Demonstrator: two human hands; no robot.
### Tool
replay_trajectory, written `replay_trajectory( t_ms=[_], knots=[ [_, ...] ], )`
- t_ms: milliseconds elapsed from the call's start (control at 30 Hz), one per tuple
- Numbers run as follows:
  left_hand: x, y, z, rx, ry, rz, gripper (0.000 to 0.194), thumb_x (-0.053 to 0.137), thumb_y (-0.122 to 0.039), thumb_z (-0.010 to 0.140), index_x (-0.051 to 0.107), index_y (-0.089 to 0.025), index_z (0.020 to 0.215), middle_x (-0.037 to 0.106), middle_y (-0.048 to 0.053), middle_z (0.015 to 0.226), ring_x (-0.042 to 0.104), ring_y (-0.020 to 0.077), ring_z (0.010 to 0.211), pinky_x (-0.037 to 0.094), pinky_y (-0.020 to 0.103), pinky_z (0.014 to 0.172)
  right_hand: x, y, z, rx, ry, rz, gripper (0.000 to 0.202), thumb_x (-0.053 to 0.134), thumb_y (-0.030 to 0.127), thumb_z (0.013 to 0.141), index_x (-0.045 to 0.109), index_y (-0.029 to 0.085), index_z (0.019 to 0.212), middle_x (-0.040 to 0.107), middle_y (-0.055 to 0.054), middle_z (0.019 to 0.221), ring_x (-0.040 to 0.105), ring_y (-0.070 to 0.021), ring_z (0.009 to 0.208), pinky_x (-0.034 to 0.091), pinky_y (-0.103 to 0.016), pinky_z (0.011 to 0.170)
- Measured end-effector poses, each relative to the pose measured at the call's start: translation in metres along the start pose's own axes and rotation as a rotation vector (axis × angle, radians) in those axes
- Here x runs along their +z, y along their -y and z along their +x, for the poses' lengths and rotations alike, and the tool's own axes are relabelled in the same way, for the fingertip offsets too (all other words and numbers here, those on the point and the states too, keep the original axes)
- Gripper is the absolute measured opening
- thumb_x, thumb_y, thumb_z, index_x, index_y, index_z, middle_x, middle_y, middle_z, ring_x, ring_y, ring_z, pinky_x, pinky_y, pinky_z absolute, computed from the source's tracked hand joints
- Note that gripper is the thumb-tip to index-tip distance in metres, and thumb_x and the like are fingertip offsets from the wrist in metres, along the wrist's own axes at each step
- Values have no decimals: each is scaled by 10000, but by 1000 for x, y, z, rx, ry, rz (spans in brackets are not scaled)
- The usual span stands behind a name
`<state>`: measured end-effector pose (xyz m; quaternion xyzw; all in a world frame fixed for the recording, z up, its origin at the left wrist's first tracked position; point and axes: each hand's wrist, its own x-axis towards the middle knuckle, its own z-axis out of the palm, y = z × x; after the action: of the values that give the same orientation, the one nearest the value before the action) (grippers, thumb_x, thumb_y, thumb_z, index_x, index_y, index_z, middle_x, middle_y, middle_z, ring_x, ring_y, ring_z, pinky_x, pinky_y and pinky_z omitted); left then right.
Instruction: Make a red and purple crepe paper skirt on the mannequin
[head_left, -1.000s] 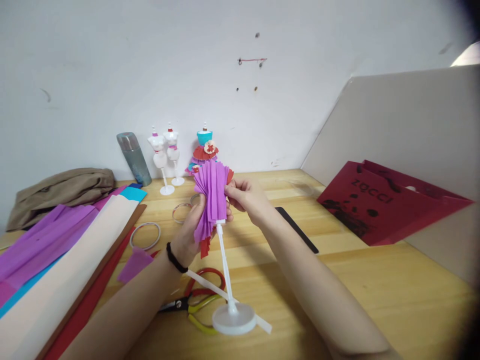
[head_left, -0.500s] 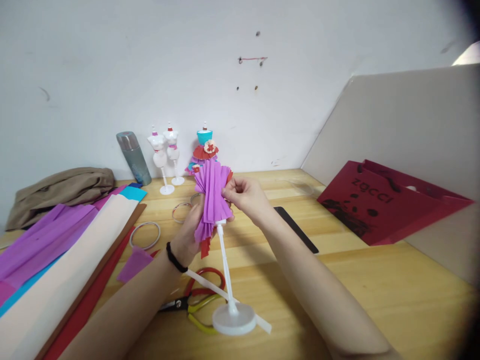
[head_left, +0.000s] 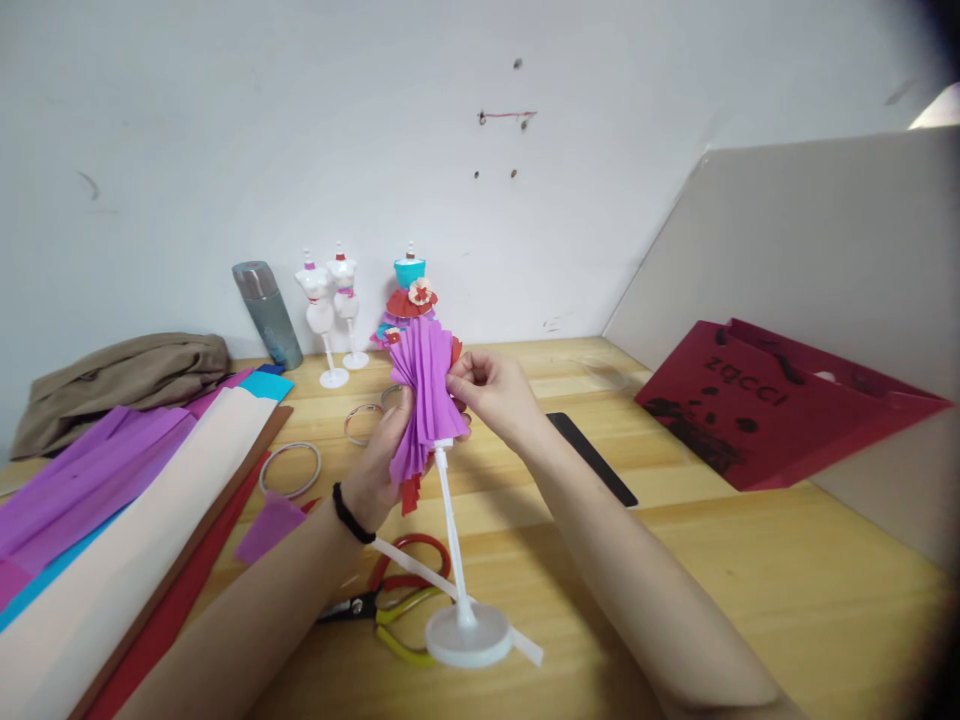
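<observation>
Pleated purple paper (head_left: 426, 385) hangs around the upper part of a small white mannequin stand (head_left: 454, 540), with red paper showing at its edges. My left hand (head_left: 384, 455) wraps round the purple paper from the left, its thumb on the pleats and some fingertips showing at the right side. At the right edge of the pleats, my right hand (head_left: 487, 390) pinches the purple paper between thumb and forefinger. The round base (head_left: 469, 637) stands on the table over a white strip (head_left: 526, 646). Scissors (head_left: 382, 605) with red and yellow handles lie left of the base.
Coloured paper sheets (head_left: 135, 510) and a brown cloth (head_left: 124, 385) lie at left. A flask (head_left: 268, 315), two white mannequins (head_left: 320, 315) and a dressed mannequin (head_left: 409, 272) stand by the wall. Rings (head_left: 290, 492), a black flat object (head_left: 592, 459) and a red bag (head_left: 780, 405) are nearby.
The lower right pleats of the purple paper have spread slightly outward to the right. My right hand has barely shifted, and my left hand keeps its hold.
</observation>
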<state>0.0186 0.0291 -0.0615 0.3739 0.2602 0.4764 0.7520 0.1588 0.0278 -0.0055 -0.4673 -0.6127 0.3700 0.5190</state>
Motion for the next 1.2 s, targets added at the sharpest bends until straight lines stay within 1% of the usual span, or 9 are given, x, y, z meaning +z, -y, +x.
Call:
replay_trajectory(
  t_ms=[100, 300, 467, 633, 733, 833, 933, 1033, 1200],
  knots=[
    [5, -3, -3, 11, -8, -1, 431, 570, -518, 875, 680, -102, 860, 673, 56, 631, 512, 80, 376, 413, 196, 379, -1, -2, 1, 2, -6, -30, 116, 596, 244, 712, 518, 208, 634, 564, 27, 497, 551, -134, 409, 441, -258, 429],
    [7, -4, -6, 14, -93, 27, 430, 582, -521, 871, 631, -122, 718, 556, -9, 486, 467, 63, 346, 379, 166, 347, 0, -3, 2, -50, -36, -72, 120, 603, 172, 665, 518, 205, 588, 549, 25, 510, 521, -122, 472, 423, -249, 479],
    [6, -5, -5, 33, -75, 72, 462, 579, -559, 856, 639, -118, 732, 562, -7, 511, 455, 58, 358, 365, 171, 350, -1, -3, 3, -39, -33, -78, 109, 604, 180, 663, 530, 202, 586, 547, 22, 522, 511, -123, 505, 403, -252, 512],
    [7, -7, -5, 73, -27, 114, 476, 568, -576, 855, 665, -111, 820, 593, 7, 552, 471, 68, 384, 383, 194, 387, -7, 5, 3, -46, -47, -78, 108, 599, 226, 657, 544, 188, 572, 545, 19, 554, 471, -105, 529, 350, -240, 516],
    [11, -10, -10, 102, -67, 110, 424, 607, -551, 841, 649, -131, 808, 603, -3, 568, 477, 64, 390, 362, 185, 374, -10, 13, 0, -15, -5, -2, 151, 597, 282, 670, 542, 189, 563, 494, 35, 511, 400, -86, 481, 280, -234, 465],
    [16, -15, -14, 103, -105, 100, 391, 638, -523, 829, 622, -141, 746, 554, -30, 512, 438, 52, 368, 321, 174, 350, -11, 20, -3, 46, 61, 103, 239, 599, 386, 703, 551, 188, 577, 468, 41, 498, 324, -68, 428, 214, -237, 428],
    [20, -19, -15, 119, -109, 97, 365, 649, -495, 832, 629, -138, 757, 547, -37, 514, 436, 51, 385, 332, 176, 373, -9, 24, -7, 56, 90, 124, 305, 604, 456, 724, 536, 191, 588, 479, 33, 515, 320, -68, 425, 207, -242, 425],
    [22, -20, -15, 163, -110, 80, 341, 669, -470, 823, 660, -129, 828, 616, -20, 617, 497, 63, 465, 385, 183, 439, -5, 26, -12, -13, 82, 43, 345, 610, 476, 748, 504, 195, 578, 480, 28, 514, 366, -83, 455, 255, -247, 451],
    [23, -15, -13, 217, -107, 71, 329, 650, -448, 842, 676, -126, 906, 676, 13, 743, 597, 107, 620, 474, 211, 594, -1, 31, -22, -119, -16, -210, 384, 597, 514, 795, 527, 189, 604, 517, 1, 545, 460, -122, 527, 324, -266, 517]
  ],
)
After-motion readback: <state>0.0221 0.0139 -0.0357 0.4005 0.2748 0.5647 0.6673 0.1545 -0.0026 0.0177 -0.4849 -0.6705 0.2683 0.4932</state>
